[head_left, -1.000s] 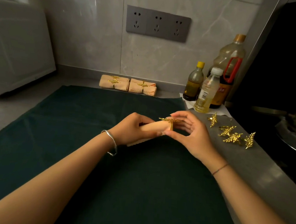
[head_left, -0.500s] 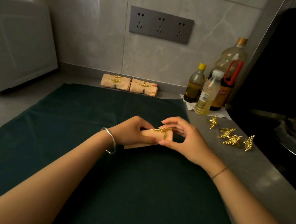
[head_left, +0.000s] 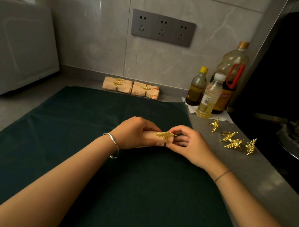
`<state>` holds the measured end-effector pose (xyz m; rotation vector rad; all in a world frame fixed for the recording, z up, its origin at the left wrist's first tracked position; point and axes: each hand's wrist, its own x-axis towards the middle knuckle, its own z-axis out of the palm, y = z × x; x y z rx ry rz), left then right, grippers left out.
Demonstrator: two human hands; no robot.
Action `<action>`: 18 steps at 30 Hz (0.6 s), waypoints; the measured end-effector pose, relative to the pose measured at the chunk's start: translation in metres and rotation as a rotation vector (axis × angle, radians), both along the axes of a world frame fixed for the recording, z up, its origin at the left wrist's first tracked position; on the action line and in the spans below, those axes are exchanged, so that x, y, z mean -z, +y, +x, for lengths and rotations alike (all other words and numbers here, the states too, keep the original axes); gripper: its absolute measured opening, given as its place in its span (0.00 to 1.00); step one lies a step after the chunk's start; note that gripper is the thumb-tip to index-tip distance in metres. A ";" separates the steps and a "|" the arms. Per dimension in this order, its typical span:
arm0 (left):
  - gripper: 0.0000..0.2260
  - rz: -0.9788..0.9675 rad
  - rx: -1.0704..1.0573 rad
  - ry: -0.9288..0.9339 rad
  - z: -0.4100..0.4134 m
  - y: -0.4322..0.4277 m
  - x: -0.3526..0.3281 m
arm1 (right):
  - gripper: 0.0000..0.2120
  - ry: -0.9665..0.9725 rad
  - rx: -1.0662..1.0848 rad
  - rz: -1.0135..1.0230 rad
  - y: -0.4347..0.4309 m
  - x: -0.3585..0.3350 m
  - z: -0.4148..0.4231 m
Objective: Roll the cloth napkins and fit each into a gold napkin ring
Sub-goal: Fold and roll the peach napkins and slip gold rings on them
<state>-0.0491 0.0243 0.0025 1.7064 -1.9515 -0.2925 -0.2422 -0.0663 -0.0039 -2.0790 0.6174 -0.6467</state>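
Observation:
A rolled peach napkin (head_left: 151, 137) lies across the dark green cloth (head_left: 84, 126), gripped in my left hand (head_left: 135, 132). A gold leaf napkin ring (head_left: 164, 136) sits around the roll near its right end. My right hand (head_left: 189, 145) pinches that ring between thumb and fingers. Most of the roll is hidden under my left hand. Finished rolled napkins with gold rings (head_left: 117, 84) (head_left: 145, 90) lie by the back wall. Several loose gold rings (head_left: 234, 143) rest on the grey counter to the right.
Three oil bottles (head_left: 209, 96) stand on white paper at the back right. A white appliance (head_left: 20, 51) fills the left. A dark stove area with a pan rim (head_left: 292, 141) lies at the far right. A grey socket panel (head_left: 162, 27) is on the wall.
The gold ring has slid leftwards further onto the rolled napkin. Both hands have lowered slightly towards the green cloth.

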 end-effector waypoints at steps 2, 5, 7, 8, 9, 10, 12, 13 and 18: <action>0.20 0.001 -0.006 0.003 -0.001 0.001 0.000 | 0.17 -0.008 0.015 -0.016 0.001 0.001 0.000; 0.24 0.011 -0.010 0.014 -0.005 0.002 -0.002 | 0.16 -0.044 0.039 -0.018 0.002 0.002 0.001; 0.25 -0.001 -0.026 -0.027 -0.008 0.002 -0.002 | 0.16 -0.057 0.045 -0.023 0.002 0.002 0.002; 0.25 -0.019 -0.041 -0.057 -0.010 0.002 -0.002 | 0.16 -0.063 0.045 -0.025 0.002 0.002 0.002; 0.24 -0.042 -0.055 -0.079 -0.012 0.002 -0.001 | 0.15 -0.066 0.045 -0.025 0.002 0.002 0.003; 0.23 -0.063 -0.064 -0.089 -0.013 0.002 -0.001 | 0.15 -0.067 0.046 -0.026 0.002 0.002 0.003; 0.22 -0.076 -0.079 -0.093 -0.013 0.001 -0.002 | 0.15 -0.058 0.049 -0.033 0.001 0.002 0.002; 0.22 -0.066 -0.088 -0.099 -0.012 0.001 -0.003 | 0.15 -0.053 0.052 -0.039 0.000 0.002 0.002; 0.24 -0.015 -0.117 -0.113 -0.002 0.003 -0.008 | 0.15 -0.054 0.094 -0.048 -0.009 -0.002 -0.006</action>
